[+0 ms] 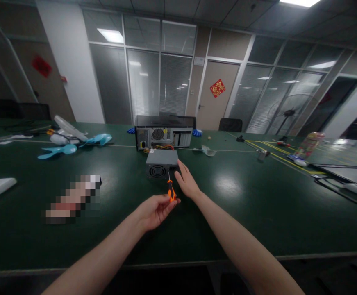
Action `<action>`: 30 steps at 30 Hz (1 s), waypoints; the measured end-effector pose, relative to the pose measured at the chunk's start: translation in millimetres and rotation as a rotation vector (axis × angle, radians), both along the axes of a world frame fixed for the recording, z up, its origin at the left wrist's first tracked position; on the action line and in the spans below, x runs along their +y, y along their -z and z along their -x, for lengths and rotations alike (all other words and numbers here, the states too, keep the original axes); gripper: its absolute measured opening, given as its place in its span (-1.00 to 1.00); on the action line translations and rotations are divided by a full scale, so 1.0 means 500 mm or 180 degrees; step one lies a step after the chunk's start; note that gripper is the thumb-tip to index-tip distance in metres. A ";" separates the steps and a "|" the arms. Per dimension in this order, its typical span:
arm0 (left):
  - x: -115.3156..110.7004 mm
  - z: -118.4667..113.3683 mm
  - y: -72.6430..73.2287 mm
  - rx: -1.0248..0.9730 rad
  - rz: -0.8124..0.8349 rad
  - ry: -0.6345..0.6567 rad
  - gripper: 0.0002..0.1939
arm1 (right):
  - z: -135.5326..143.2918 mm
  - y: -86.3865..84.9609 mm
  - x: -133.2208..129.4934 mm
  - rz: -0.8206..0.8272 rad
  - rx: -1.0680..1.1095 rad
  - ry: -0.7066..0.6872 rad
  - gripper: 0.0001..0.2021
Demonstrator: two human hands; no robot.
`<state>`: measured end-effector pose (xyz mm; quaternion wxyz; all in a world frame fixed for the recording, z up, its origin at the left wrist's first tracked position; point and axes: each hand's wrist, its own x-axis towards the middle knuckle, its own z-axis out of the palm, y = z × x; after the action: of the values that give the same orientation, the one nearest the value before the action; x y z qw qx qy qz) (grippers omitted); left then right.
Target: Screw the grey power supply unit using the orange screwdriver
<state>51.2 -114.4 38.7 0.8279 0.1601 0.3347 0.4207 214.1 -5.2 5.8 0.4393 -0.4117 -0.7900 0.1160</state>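
Note:
My left hand (156, 212) pinches the orange and black handle of a screwdriver (171, 191). The screwdriver's thin shaft points away from me, its tip at the front face of a grey computer power supply (162, 156); whether the tip sits in a screw is too small to tell. A round fan grille shows on that face, beside a dark socket. Stretched out, the fingers of my right hand (188, 180) rest against the right side of the power supply. Coloured cables (162, 147) run behind it toward an open computer case (165, 133).
Blue plastic pieces (73, 149) and a white bundle (69, 133) lie at the left. A pixelated object (73, 198) is on the green table (246, 221) nearer me. Clear plastic (207, 150) lies right of the case. Farther right stands a bottle (310, 146).

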 end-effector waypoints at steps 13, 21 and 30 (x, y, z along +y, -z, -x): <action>0.006 0.007 0.006 -0.0248 0.0095 0.0225 -0.74 | 0.000 -0.005 -0.004 0.0091 0.0093 -0.0048 -0.48; 0.002 0.016 -0.009 -0.0604 -0.0021 0.0446 -0.70 | 0.001 -0.005 -0.007 0.0148 0.0157 -0.0088 -0.48; -0.001 0.005 -0.002 0.0017 -0.0315 0.0067 -0.69 | 0.003 -0.010 -0.010 0.0206 0.0148 -0.0076 -0.49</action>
<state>48.6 -114.8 39.7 0.8224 0.2055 0.3139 0.4276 212.7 -10.1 11.0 0.4426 -0.4134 -0.7802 0.1562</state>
